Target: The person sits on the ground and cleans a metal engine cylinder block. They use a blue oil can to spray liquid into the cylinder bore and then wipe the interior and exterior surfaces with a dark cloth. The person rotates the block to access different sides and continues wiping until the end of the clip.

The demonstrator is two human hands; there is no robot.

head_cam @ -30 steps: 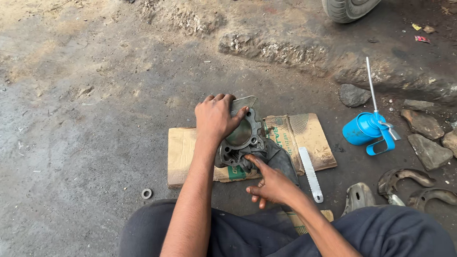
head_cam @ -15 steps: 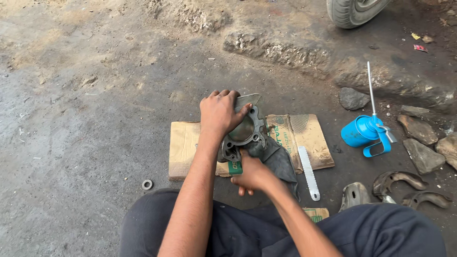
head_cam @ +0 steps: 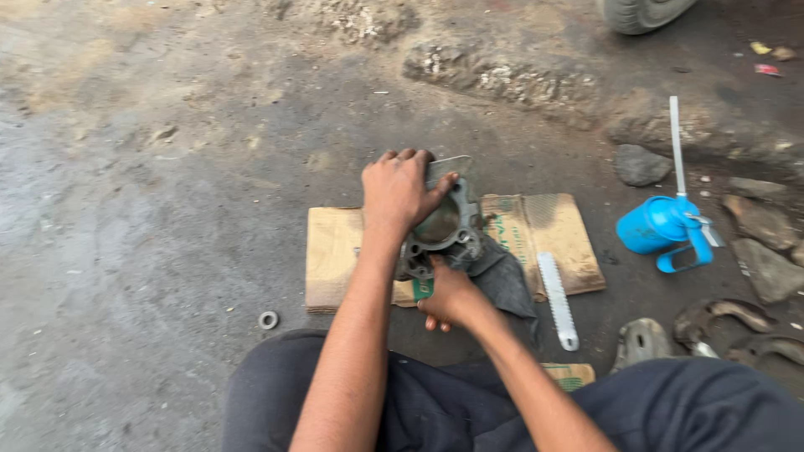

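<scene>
Oily concrete ground (head_cam: 167,209), flattened cardboard (head_cam: 335,251): left hand (head_cam: 400,191) and right hand (head_cam: 448,295) clamp the metal housing (head_cam: 448,230).

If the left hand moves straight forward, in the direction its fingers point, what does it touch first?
The left hand lies on the grey metal housing; its fingers point away from the person. Beyond them lies probably only bare dirt ground, though depth is unclear.

1. both forearms bare to the elbow, no sleeves in view.
2. left hand (head_cam: 400,191) and right hand (head_cam: 450,297) without gloves, rings or watch.
3. dark grey trousers (head_cam: 435,402) over both legs.
</scene>
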